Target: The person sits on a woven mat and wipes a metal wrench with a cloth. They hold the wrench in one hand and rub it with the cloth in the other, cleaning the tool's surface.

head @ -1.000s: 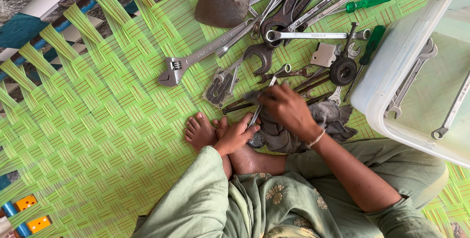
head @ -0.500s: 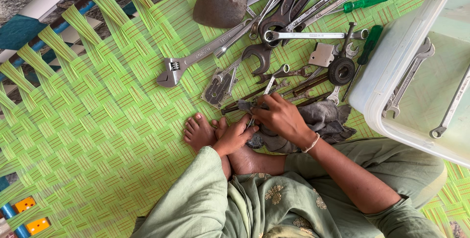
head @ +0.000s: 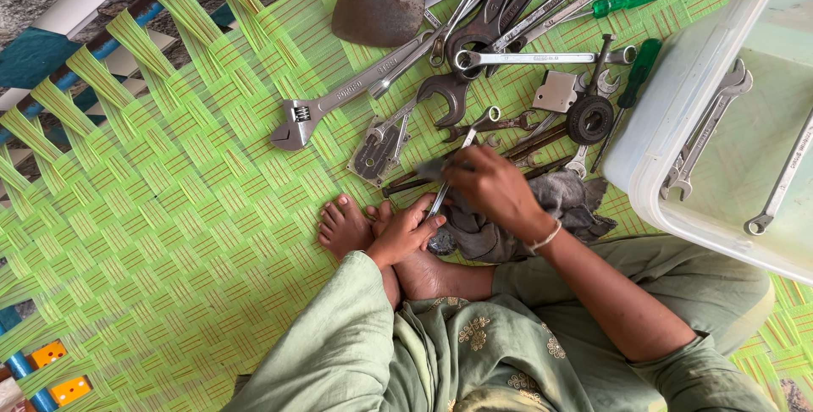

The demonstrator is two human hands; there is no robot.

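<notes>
Your right hand [head: 491, 188] presses a matt, crumpled grey cloth [head: 559, 209] onto a slim spanner [head: 446, 185] of bright, smooth metal, gripped by your left hand [head: 409, 230]. Beneath you lies a mat [head: 169, 209] of glossy green woven plastic strips. The box [head: 677, 107] is translucent smooth plastic; the trowel blade [head: 378, 1] is dull, rough metal.

Light: bright, even daylight; no single source evident
Shadows: soft, thin, close under the tools
Glare: mild sheen on the adjustable wrench [head: 339, 100] and the plastic tub [head: 677, 82]
Focus: sharp overall; right hand [head: 491, 188] slightly motion-blurred
Distortion: slight wide-angle stretch at the edges
</notes>
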